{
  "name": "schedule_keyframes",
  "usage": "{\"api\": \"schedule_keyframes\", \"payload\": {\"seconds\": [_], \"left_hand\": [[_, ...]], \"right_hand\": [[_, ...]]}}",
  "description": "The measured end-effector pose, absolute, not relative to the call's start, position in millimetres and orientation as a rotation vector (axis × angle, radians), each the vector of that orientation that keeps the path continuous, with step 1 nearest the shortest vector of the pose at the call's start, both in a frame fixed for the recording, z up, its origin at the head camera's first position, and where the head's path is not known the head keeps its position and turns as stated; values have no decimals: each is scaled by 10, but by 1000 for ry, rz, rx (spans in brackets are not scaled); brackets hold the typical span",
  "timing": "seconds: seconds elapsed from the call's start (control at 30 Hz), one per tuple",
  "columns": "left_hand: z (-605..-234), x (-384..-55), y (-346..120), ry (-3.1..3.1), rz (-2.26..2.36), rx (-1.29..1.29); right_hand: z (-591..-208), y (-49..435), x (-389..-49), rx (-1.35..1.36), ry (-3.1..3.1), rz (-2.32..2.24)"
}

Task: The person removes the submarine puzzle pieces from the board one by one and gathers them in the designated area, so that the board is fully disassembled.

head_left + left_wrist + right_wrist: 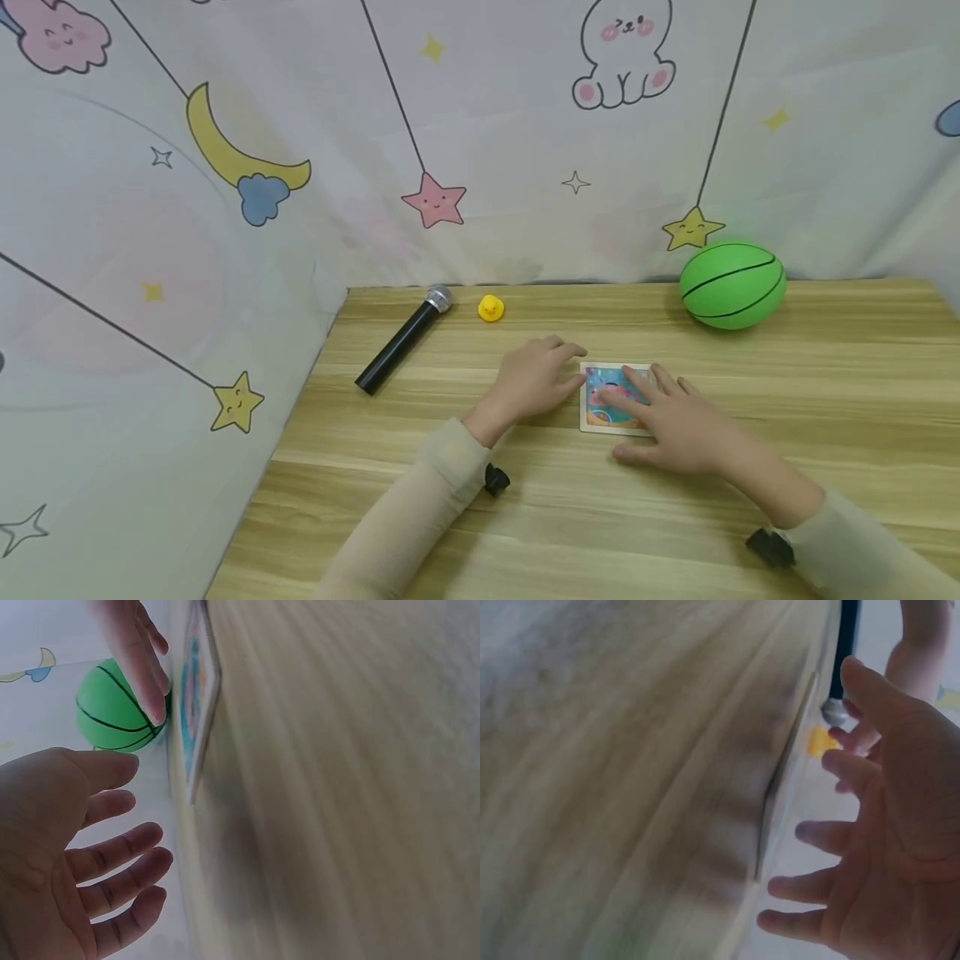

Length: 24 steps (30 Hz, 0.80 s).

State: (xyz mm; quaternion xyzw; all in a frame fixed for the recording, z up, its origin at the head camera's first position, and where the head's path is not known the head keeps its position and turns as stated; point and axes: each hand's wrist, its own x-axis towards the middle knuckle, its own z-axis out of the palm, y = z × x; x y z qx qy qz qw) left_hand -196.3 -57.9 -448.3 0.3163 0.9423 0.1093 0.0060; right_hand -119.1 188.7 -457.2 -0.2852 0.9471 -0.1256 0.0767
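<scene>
A small square picture board (611, 422) with a pale border and a blue, pink and orange picture lies flat on the table. My right hand (686, 427) is over its right side with fingers spread, covering part of the picture. Seen from the right wrist, a gap shows between those fingers and the board (778, 787). At the board's left edge hovers my left hand (531, 380), fingers loosely bent and holding nothing. The left wrist view shows this hand (82, 840) apart from the board (199, 705).
Toward the back left of the wooden table (555, 517) lies a black microphone (401, 343) with a silver head. Beside it sits a yellow rubber duck (491, 308). A green ball (733, 285) with black lines rests at the back right, against a patterned cloth (510, 125).
</scene>
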Motion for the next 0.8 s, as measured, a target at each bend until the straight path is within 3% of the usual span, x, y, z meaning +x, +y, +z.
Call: {"api": "schedule_keyframes", "payload": {"seconds": [0.8], "left_hand": [[-4670, -2012, -389, 2843, 318, 945]], "right_hand": [[-4633, 1841, -1176, -877, 2809, -348]]}}
